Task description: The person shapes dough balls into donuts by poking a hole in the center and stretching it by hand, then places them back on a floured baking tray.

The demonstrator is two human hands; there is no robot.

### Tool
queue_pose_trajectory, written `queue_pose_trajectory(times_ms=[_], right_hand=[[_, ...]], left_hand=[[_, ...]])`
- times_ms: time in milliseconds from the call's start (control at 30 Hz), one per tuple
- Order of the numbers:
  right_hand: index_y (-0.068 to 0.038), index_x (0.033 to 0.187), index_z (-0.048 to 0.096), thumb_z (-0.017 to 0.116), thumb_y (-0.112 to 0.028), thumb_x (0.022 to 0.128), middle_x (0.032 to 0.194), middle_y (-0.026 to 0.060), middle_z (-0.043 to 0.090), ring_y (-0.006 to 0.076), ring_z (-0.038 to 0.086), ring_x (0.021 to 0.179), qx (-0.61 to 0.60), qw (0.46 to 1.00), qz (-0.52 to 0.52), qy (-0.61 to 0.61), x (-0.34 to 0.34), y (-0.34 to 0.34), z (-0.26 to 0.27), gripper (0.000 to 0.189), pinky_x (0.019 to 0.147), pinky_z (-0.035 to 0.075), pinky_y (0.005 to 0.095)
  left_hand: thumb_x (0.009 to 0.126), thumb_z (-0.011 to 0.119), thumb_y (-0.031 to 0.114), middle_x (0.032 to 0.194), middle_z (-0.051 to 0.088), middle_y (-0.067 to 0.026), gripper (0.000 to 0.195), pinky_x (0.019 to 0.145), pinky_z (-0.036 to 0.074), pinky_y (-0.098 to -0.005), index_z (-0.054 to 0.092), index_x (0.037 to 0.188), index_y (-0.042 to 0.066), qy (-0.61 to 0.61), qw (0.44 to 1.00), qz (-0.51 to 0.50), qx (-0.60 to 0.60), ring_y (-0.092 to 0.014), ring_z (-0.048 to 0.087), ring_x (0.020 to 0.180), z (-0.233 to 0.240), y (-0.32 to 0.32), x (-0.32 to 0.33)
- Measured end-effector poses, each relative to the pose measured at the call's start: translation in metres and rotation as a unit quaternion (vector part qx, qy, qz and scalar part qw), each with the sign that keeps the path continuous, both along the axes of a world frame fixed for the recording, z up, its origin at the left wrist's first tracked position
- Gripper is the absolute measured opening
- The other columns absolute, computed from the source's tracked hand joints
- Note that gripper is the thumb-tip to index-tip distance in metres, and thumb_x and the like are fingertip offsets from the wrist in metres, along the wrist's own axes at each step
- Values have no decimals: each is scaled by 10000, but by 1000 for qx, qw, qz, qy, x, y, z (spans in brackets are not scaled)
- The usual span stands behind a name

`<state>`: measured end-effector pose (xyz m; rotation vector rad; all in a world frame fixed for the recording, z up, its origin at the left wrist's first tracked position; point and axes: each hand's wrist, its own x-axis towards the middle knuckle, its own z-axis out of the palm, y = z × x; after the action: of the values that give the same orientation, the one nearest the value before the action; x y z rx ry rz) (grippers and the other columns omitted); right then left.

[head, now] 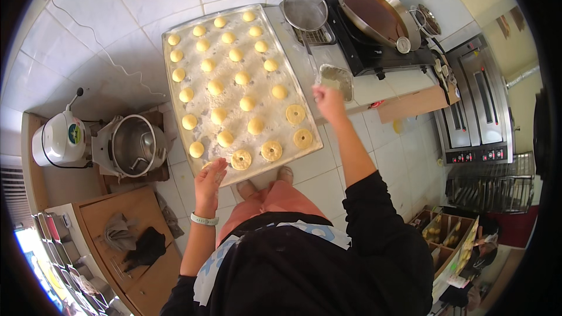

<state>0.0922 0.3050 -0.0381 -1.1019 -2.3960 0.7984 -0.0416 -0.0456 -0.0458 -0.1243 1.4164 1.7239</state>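
Observation:
A large floured metal tray [283, 77] lies before me, bearing rows of dough balls [215, 87]. Along its near right corner are several flattened dough rings [271, 151] with small holes. My left hand [211, 182] is over the tray's near left corner, fingers extended, partly covering a dough piece; nothing shows in its grasp. Beyond the tray's right edge, my right hand [327, 98] is blurred, with fingers curled at the near side of a small rectangular container [343, 80] with pale contents, perhaps flour. Whether the right hand holds something is unclear.
Right of the tray, a mesh strainer [304, 8] rests over a wire rack. A wide pan of brown liquid [373, 8], with a dial thermometer [403, 44], stands on a black stove [364, 59]. A mixer bowl [134, 145] is at left; a metal deck oven [478, 101] stands far right.

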Motion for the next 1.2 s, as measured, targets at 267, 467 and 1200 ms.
queue_pose_trajectory(times_ms=[267, 467, 1200], right_hand=[[3, 874, 651, 495, -50, 777, 857, 240, 621, 364, 611, 835, 107, 957, 55, -264, 19, 112, -43, 191, 742, 485, 431], [18, 814, 637, 478, -58, 778, 910, 250, 612, 381, 597, 868, 81, 946, 122, -288, 26, 116, -48, 180, 765, 475, 467], [20, 1377, 240, 323, -519, 900, 1449, 143, 231, 250, 197, 1351, 195, 841, 486, -139, -42, -100, -57, 724, 1090, 127, 481]], left_hand=[[890, 562, 203, 1061, 615, -119, 275, 929, 433, -349, 586, 1039, -27, -20, 998, 51, 5, -221, 577, 1027, 8, 27, 23], [897, 538, 190, 1037, 619, -150, 278, 913, 447, -353, 565, 1039, -48, -41, 995, 84, 19, -265, 582, 1020, 13, 56, 38], [886, 434, 518, 1323, 383, -217, 742, 1060, 302, -405, 322, 1277, -102, -183, 867, 339, 315, -312, 378, 1244, 6, 32, 23]])
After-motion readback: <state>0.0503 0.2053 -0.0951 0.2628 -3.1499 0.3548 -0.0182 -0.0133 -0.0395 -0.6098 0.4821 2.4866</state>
